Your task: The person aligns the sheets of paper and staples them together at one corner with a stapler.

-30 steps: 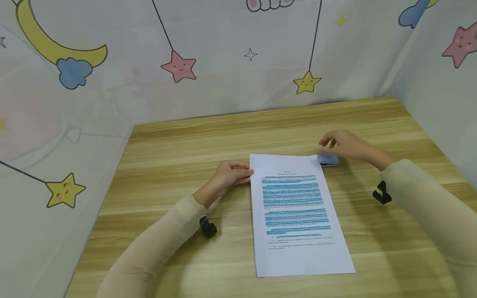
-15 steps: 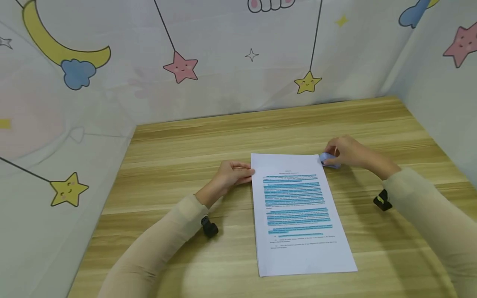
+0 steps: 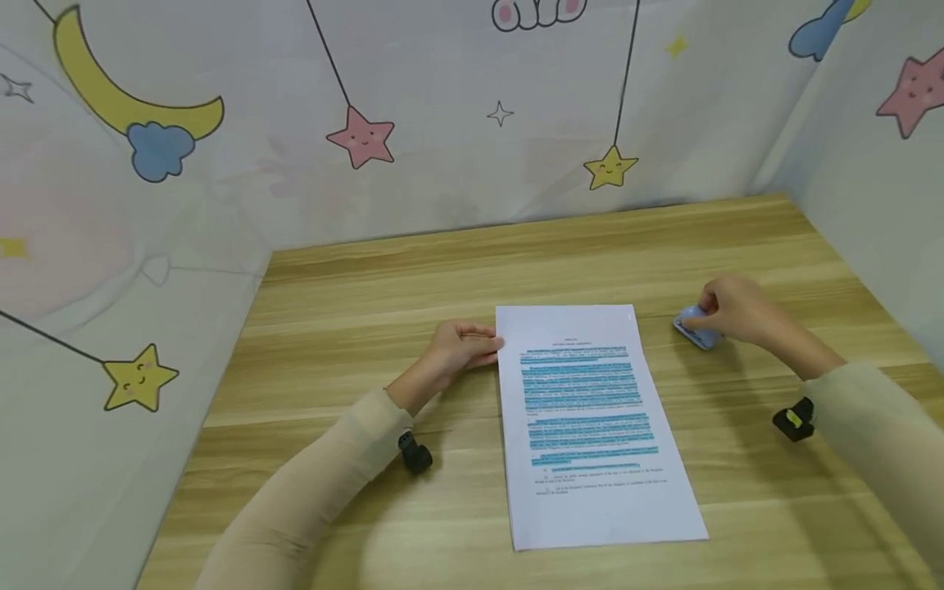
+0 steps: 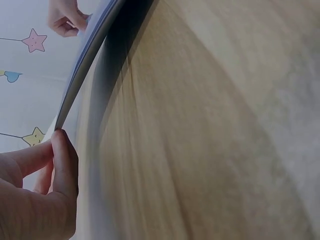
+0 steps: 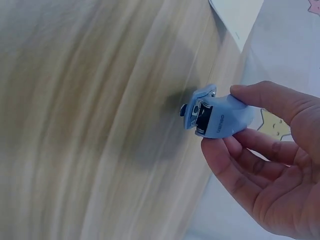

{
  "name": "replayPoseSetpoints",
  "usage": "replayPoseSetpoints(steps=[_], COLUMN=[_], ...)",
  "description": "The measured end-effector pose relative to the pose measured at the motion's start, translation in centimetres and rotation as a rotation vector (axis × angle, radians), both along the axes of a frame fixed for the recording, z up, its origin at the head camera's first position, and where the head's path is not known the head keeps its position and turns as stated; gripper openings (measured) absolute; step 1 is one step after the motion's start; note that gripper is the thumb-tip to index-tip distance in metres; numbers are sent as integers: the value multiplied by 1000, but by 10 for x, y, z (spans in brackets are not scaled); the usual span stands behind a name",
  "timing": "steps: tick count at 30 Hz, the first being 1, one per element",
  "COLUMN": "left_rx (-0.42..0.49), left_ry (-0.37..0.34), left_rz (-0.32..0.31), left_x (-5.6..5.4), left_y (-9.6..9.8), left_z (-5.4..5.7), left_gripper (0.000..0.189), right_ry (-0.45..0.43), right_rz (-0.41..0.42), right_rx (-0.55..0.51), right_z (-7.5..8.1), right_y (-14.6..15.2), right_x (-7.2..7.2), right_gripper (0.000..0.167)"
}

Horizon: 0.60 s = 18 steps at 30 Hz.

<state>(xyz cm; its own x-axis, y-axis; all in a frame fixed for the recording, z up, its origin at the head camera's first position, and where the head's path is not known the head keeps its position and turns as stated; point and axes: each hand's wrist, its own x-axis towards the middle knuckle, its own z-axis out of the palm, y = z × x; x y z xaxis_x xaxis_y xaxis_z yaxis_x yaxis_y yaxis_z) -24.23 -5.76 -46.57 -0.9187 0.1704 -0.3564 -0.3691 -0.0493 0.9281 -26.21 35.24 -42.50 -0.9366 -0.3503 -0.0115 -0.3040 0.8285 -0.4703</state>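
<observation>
A stack of printed paper sheets (image 3: 590, 516), its text lines highlighted in blue, extends across the middle of the table in the head view. My left hand (image 3: 460, 348) pinches the stack's left edge near the top; the left wrist view shows thumb and finger on the edge of the sheets (image 4: 75, 82), which is raised off the table. My right hand (image 3: 745, 311) holds a small light-blue stapler (image 3: 696, 326) to the right of the paper. In the right wrist view the stapler (image 5: 225, 117) sits between thumb and fingers, its metal mouth facing the tabletop.
The wood-grain table (image 3: 354, 295) backs onto a white cloth (image 3: 442, 74) printed with stars and a moon. Another stretch of cloth (image 3: 870, 188) borders the right side. A black wrist camera (image 3: 415, 452) hangs below the left sleeve, another camera (image 3: 795, 419) below the right.
My right hand has taken hold of the stapler at the paper's top right corner and drawn it away to the right. The left hand keeps its place on the sheets.
</observation>
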Motion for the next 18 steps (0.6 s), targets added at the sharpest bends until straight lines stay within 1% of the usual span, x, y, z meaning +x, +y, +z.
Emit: replayPoseSetpoints(steps=[2, 6, 8, 13, 16, 18], left_rx=[1, 1, -5, -21, -21, -21], left_ry=[-2, -7, -6, -2, -3, -1], left_rz=[-2, 8, 10, 14, 14, 14], left_x=[0, 0, 0, 0, -1, -2], left_y=[0, -1, -1, -2, -2, -3], left_z=[0, -1, -1, 1, 0, 0], left_gripper=[18, 21, 21, 20, 20, 21], right_ry=[-33, -47, -31, 9, 20, 10], right_rz=[-22, -45, -50, -90, -109, -124], right_rx=[-6, -22, -19, 28, 50, 61], right_z=[0, -3, -5, -7, -8, -8], right_y=[9, 25, 33, 49, 55, 57], right_x=[6, 16, 20, 27, 31, 34], right_gripper=[29, 27, 28, 30, 31, 33])
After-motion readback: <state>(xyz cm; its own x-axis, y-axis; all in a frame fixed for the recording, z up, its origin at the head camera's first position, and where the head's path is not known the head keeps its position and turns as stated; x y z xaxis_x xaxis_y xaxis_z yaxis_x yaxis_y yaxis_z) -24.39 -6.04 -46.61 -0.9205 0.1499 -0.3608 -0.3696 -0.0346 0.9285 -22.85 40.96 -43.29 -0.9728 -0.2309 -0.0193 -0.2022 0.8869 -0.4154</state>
